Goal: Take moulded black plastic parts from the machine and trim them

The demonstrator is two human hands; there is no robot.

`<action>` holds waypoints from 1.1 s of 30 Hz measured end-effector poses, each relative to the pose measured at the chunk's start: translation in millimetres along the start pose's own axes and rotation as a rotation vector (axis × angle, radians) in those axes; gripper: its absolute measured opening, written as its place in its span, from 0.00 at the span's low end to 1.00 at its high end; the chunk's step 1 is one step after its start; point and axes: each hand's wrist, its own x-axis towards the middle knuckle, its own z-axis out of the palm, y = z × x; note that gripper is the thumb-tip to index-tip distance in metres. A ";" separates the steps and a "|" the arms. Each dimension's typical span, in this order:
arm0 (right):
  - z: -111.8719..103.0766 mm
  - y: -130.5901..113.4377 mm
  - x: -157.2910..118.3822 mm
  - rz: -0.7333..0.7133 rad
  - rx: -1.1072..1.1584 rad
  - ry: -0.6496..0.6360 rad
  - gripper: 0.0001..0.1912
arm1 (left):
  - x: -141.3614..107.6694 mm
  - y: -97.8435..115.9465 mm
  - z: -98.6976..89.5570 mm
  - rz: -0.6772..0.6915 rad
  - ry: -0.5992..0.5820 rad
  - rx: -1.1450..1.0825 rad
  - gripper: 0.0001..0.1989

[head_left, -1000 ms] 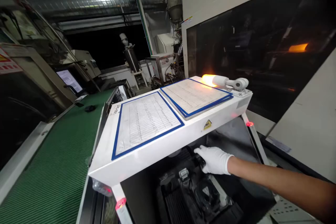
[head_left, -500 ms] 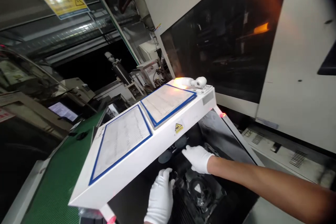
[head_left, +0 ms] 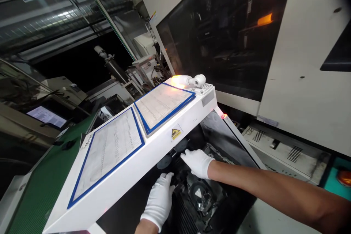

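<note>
Both my hands wear white gloves and reach under a tilted white machine cover [head_left: 131,161]. My left hand [head_left: 159,201] lies low in the dark machine opening, its fingertips against black parts. My right hand [head_left: 197,162] stretches in above it, fingers flat and pointing at a pair of round black suction pads [head_left: 172,153]. Neither glove shows anything held. Below them sits a black mechanism [head_left: 199,193] with a small white triangle mark. The cover carries several blue-bordered printed sheets, including one [head_left: 108,155] near its front and one [head_left: 163,106] on a raised board.
An orange lit lamp [head_left: 181,79] sits on the cover's far corner. A green ribbed conveyor belt [head_left: 46,175] runs along the left, and a lit monitor [head_left: 46,116] stands beyond it. A white machine housing with a dark window [head_left: 219,36] and a vented panel [head_left: 285,150] fills the right.
My left hand came into view from below over the last second. My right hand has drawn slightly left and further under the cover. The view has swung, so the whole scene sits further left and tilted.
</note>
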 end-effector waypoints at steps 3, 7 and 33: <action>-1.7 0.2 1.1 -0.003 -0.025 -0.011 0.33 | 1.2 0.3 1.0 -0.002 -0.026 0.009 0.23; -2.9 -0.4 1.6 -0.001 -0.049 -0.030 0.36 | 1.3 3.2 5.1 -0.006 -0.038 0.029 0.26; -14.3 -7.0 -0.1 -0.024 -0.046 0.045 0.30 | 11.0 31.4 5.9 -0.104 0.057 -0.018 0.27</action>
